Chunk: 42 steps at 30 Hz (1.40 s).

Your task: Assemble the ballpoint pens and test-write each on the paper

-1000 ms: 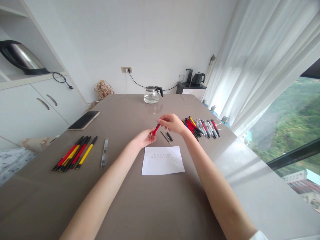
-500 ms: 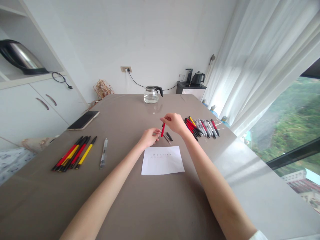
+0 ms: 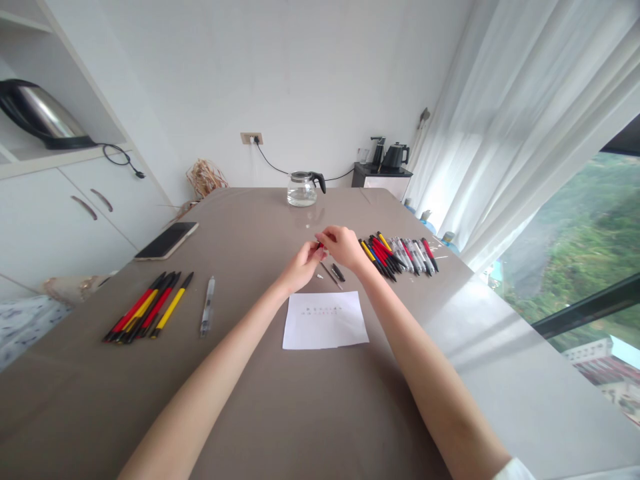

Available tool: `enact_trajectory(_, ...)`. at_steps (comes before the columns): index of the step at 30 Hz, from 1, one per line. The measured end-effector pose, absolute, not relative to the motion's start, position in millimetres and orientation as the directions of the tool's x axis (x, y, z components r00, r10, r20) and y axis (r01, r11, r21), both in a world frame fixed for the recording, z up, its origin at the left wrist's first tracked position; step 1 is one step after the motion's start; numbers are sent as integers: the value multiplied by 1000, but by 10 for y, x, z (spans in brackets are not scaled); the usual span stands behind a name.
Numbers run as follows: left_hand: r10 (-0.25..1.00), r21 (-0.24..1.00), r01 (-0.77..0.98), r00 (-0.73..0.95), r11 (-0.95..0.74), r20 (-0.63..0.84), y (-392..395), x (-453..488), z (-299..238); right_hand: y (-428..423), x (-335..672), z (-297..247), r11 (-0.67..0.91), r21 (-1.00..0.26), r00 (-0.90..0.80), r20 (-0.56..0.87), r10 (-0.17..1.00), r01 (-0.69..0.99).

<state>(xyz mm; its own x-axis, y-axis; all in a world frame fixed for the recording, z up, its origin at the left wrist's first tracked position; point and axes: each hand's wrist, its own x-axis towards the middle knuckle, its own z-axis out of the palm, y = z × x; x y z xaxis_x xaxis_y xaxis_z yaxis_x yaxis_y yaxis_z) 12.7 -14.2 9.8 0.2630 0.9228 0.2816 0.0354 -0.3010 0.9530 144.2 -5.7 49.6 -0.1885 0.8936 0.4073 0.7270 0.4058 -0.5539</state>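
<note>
My left hand and my right hand meet above the table, just beyond a sheet of white paper. Between their pinched fingertips is a red pen barrel, mostly hidden by the fingers. Below my hands lie a thin pen refill, a short black pen part and a small pale piece. The paper carries rows of small marks, too small to read.
Several red, yellow and black pens lie at left, beside one clear pen. A mixed pile of pens is at right. A phone and a glass pot stand farther off on the table.
My right hand has moved slightly left and my left hand up, so they now meet at the red barrel. The small pale piece and more pens at right have come into view.
</note>
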Motion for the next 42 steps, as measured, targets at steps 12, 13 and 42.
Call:
enact_trajectory(12,929,909,212,169,-360,329,-69,82,6,-102,1275,456,383,-486,-178,415,892,785)
enact_trajectory(13,937,922,194,169,-334,304,-66,86,-8,-105,1273,455,375,-483,-175,408,896,792)
enact_trajectory(42,983,987,-114,131,-116,131,-13,34,-185,17,1492,335,284,-419,-213,210,954,862)
